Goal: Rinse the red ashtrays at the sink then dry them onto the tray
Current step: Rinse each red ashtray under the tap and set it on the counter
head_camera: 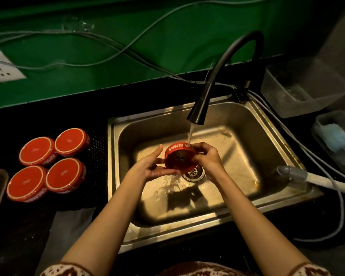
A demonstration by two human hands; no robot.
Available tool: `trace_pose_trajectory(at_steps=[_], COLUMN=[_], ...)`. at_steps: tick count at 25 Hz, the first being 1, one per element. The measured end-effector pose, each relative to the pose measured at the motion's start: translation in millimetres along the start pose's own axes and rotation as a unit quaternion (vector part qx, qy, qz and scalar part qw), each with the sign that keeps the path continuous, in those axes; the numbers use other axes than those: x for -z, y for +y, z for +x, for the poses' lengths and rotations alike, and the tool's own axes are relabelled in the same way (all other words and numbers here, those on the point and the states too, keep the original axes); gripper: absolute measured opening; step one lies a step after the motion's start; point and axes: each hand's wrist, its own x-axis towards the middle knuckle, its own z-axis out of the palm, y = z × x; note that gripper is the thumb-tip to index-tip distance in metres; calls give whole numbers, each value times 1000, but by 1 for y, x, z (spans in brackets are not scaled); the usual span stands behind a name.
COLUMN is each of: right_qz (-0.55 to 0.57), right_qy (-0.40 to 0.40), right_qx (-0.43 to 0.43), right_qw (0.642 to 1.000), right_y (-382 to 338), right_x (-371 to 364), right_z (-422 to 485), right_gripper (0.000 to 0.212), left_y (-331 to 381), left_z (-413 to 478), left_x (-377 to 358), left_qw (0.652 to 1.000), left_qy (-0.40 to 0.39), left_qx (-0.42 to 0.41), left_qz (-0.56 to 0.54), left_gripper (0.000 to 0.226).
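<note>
A person's left hand (pixel 154 166) and right hand (pixel 207 158) both grip a red ashtray (pixel 179 158), tilted on edge above the drain (pixel 194 173) of a steel sink (pixel 113 156) under water running from a black faucet (pixel 196 115), while four more red ashtrays (pixel 65 175) lie flat on the table (pixel 18 226) to the left.

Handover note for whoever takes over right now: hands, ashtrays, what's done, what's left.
Left hand and right hand both hold one ashtray under the running tap, above the sink drain.
Four ashtrays lie upside down on a dark mat left of the sink; can't tell if they are rinsed.
Done: this rinse is under way.
Left: finish rinsing, dry it, set it down; check the other four.
</note>
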Motion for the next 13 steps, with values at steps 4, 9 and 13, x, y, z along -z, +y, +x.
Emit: trace_pose_trajectory(at_steps=[4,9,13], right_qz=[13,74,156], right_qy=[-62,-59,-58], right_qx=[18,-29,-104], right_qw=[998,995,981], right_y=[-3,-3,-6], right_x=[3,8,17], right_z=[3,3,11], right_gripper=[49,51,55], left_y=[-8,-17,-15], left_z=[3,10,14], left_x=[2,-4,-4], left_qw=[997,994,994], left_qy=[-32,-54,-38], left_qx=[1,-45,-99], left_qz=[-68,-83,11], left_gripper=[50,29,31])
